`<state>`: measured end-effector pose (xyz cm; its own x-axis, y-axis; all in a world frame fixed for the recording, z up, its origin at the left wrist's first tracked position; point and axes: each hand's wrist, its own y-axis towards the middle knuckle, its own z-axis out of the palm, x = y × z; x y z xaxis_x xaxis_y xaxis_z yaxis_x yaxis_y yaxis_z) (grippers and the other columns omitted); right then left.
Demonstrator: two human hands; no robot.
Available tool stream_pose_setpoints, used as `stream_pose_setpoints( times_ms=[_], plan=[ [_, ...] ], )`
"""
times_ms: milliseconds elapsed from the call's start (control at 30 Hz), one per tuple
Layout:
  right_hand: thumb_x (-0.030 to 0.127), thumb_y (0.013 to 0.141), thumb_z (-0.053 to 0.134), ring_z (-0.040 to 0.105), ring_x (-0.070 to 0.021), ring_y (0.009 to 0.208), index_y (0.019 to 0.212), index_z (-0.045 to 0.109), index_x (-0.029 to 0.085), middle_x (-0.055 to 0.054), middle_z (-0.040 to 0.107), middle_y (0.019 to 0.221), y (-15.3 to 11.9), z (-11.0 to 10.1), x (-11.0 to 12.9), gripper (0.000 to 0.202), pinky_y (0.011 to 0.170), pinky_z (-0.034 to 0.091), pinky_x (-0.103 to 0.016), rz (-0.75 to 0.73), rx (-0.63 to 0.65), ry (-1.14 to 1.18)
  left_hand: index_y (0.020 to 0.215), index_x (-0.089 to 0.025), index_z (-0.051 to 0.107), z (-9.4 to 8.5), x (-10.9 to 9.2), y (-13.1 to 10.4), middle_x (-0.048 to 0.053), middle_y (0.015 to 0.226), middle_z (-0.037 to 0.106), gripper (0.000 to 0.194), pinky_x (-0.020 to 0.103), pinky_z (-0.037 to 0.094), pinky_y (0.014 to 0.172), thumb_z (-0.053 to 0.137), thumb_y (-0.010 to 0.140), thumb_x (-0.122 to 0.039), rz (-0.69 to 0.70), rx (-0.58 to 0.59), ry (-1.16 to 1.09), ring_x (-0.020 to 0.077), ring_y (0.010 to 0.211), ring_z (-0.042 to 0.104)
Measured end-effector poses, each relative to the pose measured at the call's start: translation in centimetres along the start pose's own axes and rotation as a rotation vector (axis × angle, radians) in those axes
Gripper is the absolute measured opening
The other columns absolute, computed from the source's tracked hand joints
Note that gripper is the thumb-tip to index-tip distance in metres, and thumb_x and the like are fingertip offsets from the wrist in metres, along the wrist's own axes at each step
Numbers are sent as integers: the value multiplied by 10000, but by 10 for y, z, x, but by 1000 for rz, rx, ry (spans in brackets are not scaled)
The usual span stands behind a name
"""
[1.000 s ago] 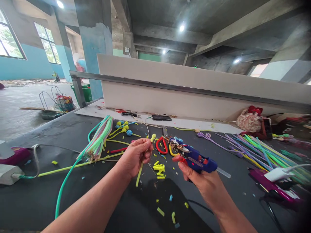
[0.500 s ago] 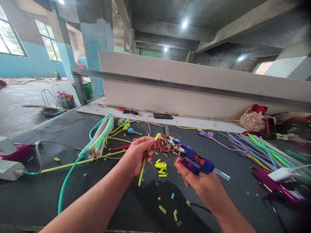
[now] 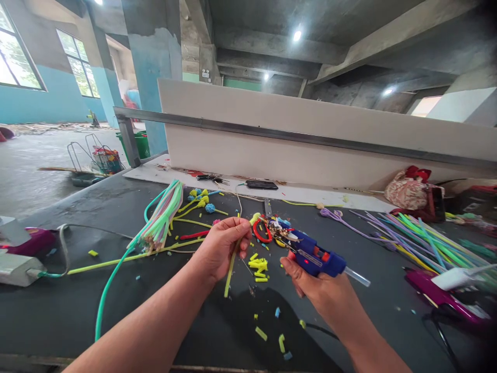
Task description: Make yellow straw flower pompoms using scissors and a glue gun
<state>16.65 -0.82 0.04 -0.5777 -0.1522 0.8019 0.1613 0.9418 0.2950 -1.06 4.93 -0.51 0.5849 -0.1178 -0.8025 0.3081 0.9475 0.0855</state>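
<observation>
One blue glue gun (image 3: 312, 263), front end apparently grimy

I'm seeing a glue gun (image 3: 312, 255) of smooth blue plastic; the bundled stems (image 3: 166, 213) are looking fuzzy, the rail (image 3: 272, 131) is showing dull metal, the tabletop (image 3: 66, 321) is appearing matt.

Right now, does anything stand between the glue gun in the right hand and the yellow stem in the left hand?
Nothing visible stands between the glue gun and the yellow stem. The scissors show in that gap, but they appear to lie on the table behind.
</observation>
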Motion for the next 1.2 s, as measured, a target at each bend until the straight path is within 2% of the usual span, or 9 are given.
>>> stream_pose_setpoints(
  times_ms=[233,433,700,967,1100,1200],
  plan=[
    [480,705,605,549,-164,354,607,600,226,34,535,362,-3,5,-2,273,418,462,-275,3,-22,-61,702,-137,546,-1,0,-1,-10,639,536,224,173,331,398,692,687,-307,-8,-21,5,48,455,431],
    [496,678,623,551,-171,334,609,580,230,35,535,361,-4,11,-4,278,362,450,-270,53,-21,-3,684,-134,552,-1,-2,0,-9,630,534,228,175,319,394,699,676,-308,-1,-31,21,48,451,432],
    [491,724,596,582,-178,376,602,574,229,21,568,398,-3,7,-4,290,426,471,-293,-42,-73,-78,687,-139,552,-3,1,1,-16,622,534,217,176,301,382,685,691,-310,-12,-4,31,43,430,419],
    [506,739,558,584,-188,401,613,574,232,22,552,386,-2,5,-3,303,479,474,-316,-18,-56,-170,680,-133,543,-3,1,1,-14,614,524,200,176,287,363,655,717,-294,-20,-2,65,43,415,402],
    [519,728,551,565,-176,370,589,579,232,27,528,367,-2,6,-2,321,436,461,-297,-3,-44,-185,683,-128,546,-4,-1,2,-10,628,525,202,170,282,361,655,719,-294,-1,-1,59,37,419,400],
    [527,714,551,543,-165,336,547,567,231,29,511,342,-2,7,-3,341,373,431,-270,-5,12,-183,691,-128,545,-4,-1,2,-12,632,525,197,166,276,357,657,718,-288,8,-14,52,36,419,402]
  ],
)
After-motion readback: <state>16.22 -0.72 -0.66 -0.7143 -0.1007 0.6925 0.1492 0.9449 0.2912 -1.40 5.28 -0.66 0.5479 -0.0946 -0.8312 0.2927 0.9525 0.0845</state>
